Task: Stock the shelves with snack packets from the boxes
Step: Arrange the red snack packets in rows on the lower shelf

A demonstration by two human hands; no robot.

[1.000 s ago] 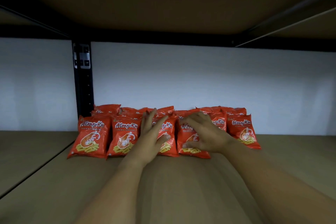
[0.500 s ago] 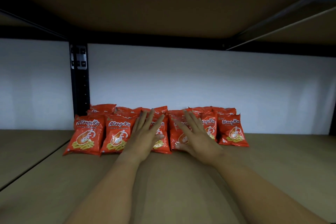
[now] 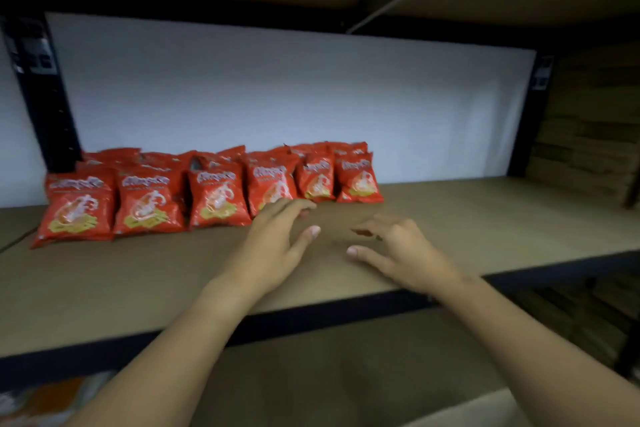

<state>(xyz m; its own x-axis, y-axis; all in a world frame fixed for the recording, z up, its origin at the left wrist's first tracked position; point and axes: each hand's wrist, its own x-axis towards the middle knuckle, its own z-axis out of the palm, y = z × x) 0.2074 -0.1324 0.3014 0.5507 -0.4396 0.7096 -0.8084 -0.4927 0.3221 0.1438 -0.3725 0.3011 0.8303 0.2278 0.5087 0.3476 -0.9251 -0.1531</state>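
**Operator:** Brown shelf board (image 3: pixel 485 218) fills my view, with a white back panel (image 3: pixel 277 97) behind it and the underside of the next shelf overhead. At far left I see a black upright post (image 3: pixel 41 97) with a bracket near its top.

**Colleague:** Where are the packets?

**Operator:** Starting just right of that post, the red snack packets (image 3: pixel 214 194) stand in a row along the back of the board, leaning slightly backward. I count six in front, with more tucked behind them against the panel. Print on them is blurred, so I cannot read it.

**Colleague:** And the hands?

**Operator:** Moving right, my left hand (image 3: pixel 273 253) hovers over the board in front of the fourth packet. Its fingers are loose and spread, holding nothing; the fingertips (image 3: pixel 301 206) sit just beside that packet's lower edge, and I cannot tell whether they touch it. My right hand (image 3: pixel 405 253) is next to it, near the board's black front edge (image 3: pixel 346 308), palm down, fingers relaxed and slightly bent, also empty. The two thumbs point toward each other with bare board between them.

**Colleague:** Anything further right?

**Operator:** Bare board runs on to a second black post (image 3: pixel 530 114), and past it I see stacked brown cartons (image 3: pixel 588 135) in dim light. Below the shelf, at the bottom right, a pale cardboard edge (image 3: pixel 478 407) shows.
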